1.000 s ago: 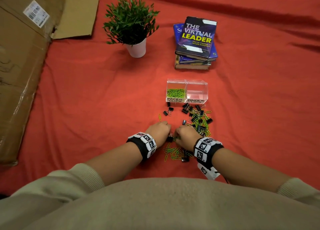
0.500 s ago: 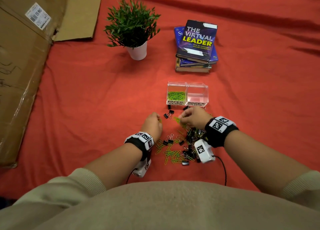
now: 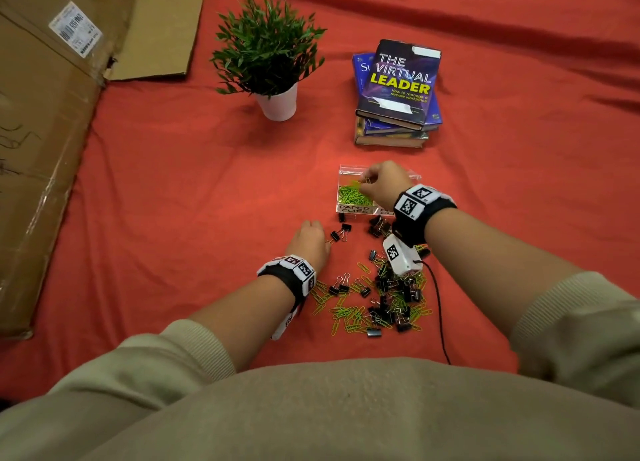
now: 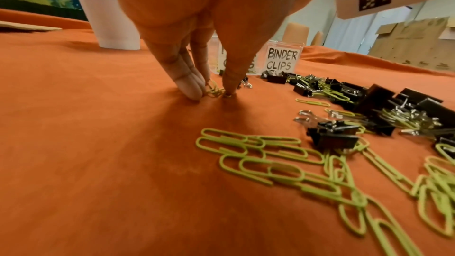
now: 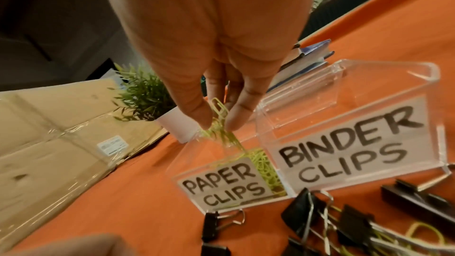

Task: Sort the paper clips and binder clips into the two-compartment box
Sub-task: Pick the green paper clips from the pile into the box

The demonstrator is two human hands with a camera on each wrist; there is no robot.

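Note:
A clear two-compartment box (image 3: 346, 173) (image 5: 369, 143) sits on the red cloth; its left half, labelled PAPER CLIPS, holds green paper clips (image 3: 349, 195), and the right half, labelled BINDER CLIPS, looks bare. My right hand (image 3: 382, 183) (image 5: 219, 124) hovers over the left compartment and pinches a small bunch of green paper clips (image 5: 219, 124). My left hand (image 3: 310, 240) (image 4: 214, 90) is down on the cloth left of the pile, fingertips pinching a few paper clips (image 4: 214, 90). A mixed pile of green paper clips (image 3: 349, 316) and black binder clips (image 3: 391, 308) lies between my arms.
A potted plant (image 3: 268, 58) in a white pot and a stack of books (image 3: 396, 93) stand behind the box. Flattened cardboard (image 3: 41, 131) covers the left side. A black cable (image 3: 440, 308) runs from the right wrist camera across the cloth.
My right hand rose from the pile with paper clips and moved forward over the PAPER CLIPS compartment. My left hand shifted forward-left from the pile's near edge onto clips on the cloth.

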